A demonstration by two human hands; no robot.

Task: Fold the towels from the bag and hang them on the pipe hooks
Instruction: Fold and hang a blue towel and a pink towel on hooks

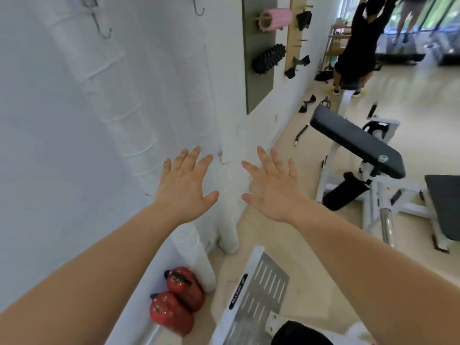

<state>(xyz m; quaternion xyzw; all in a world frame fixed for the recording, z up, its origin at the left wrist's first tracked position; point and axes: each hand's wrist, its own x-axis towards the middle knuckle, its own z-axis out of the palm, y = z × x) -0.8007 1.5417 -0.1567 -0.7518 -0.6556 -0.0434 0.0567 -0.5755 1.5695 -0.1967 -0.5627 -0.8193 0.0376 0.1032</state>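
Both my hands are stretched out in front of me, palms down and fingers spread, holding nothing. My left hand and my right hand hover side by side before a white wall. Between them, a little farther away, a small metal hook hangs on a white pipe that runs down to the floor. Two larger metal hooks, one at the upper left and another to its right, hang higher on the wall. No towel and no bag are in view.
Two red fire extinguishers stand on the floor by the wall. A perforated metal footplate lies below me. A black padded bench on a white frame stands at the right. Foam rollers hang on wall boards. A person exercises at the far right.
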